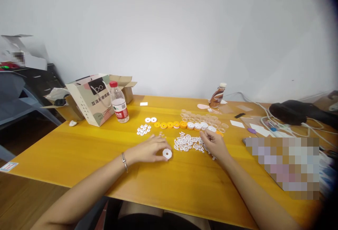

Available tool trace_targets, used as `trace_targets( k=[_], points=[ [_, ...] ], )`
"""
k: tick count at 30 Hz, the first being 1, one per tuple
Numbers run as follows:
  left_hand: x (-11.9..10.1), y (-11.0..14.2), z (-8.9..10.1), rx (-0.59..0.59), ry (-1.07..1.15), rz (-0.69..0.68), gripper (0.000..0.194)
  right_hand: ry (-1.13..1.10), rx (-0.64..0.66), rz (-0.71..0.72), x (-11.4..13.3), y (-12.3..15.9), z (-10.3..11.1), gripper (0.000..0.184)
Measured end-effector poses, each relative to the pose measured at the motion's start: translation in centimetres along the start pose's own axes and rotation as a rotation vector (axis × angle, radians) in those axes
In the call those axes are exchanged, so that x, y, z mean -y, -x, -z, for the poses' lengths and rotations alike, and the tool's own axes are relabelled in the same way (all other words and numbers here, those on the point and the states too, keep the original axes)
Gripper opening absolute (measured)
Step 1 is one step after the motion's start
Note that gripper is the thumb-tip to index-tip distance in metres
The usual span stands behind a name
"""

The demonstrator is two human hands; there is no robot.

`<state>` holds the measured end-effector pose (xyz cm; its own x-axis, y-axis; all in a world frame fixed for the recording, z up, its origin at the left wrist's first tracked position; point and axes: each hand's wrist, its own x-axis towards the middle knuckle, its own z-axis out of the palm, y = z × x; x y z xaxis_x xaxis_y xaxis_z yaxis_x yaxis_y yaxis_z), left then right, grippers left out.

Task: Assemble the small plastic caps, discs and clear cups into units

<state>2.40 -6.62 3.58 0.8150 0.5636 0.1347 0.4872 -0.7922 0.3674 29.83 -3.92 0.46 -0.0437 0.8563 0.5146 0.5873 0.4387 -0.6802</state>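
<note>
Near the middle of the table, my left hand (151, 148) holds a white disc (167, 153) with a centre hole between thumb and fingers. My right hand (214, 142) has its thumb and fingertips pinched together at the right end of a pile of white spoked plastic pieces (184, 141); whatever is in the pinch cannot be made out. Behind both hands runs a row of orange discs (170, 125) and white discs (197, 126). Small white knob-like parts (144, 129) stand in a group left of the row. Tiny clear bits (161, 134) lie just beyond my left fingers.
Clear plastic rings (202, 118) lie behind the disc row. A water bottle (119, 103), a paper bag (91, 101) and a cardboard box (125, 85) stand back left. A brown drink bottle (218, 96) is at the back; white cables (264, 115) and a black pouch (289, 111) clutter the right.
</note>
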Motion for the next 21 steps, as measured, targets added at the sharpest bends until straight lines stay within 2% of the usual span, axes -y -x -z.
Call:
trace_targets(
  k=[4,8,12,14,17,21],
  points=[
    [0.3,-0.2,-0.3,0.016,-0.001,-0.003,0.033,-0.007,0.019,-0.034,-0.1,0.0,0.0,0.038],
    [1.1,0.0,0.2,-0.067,0.009,0.034,0.037,0.003,0.039,-0.032,-0.3,0.0,-0.1,0.038],
    [3.4,0.0,0.6,-0.236,-0.116,0.219,0.024,-0.013,0.059,-0.008,0.3,0.3,-0.8,0.038],
    [4.6,-0.1,0.5,-0.275,-0.2,0.291,0.022,-0.028,0.109,-0.012,1.1,0.4,-1.4,0.037],
    [5.6,-0.5,0.2,-0.254,-0.278,0.271,0.02,-0.001,0.236,0.003,2.8,0.3,-2.1,0.034],
    [5.6,-1.2,-0.2,-0.178,-0.345,0.186,0.019,0.072,0.363,0.056,4.9,-0.7,-2.7,0.03]
  ],
)
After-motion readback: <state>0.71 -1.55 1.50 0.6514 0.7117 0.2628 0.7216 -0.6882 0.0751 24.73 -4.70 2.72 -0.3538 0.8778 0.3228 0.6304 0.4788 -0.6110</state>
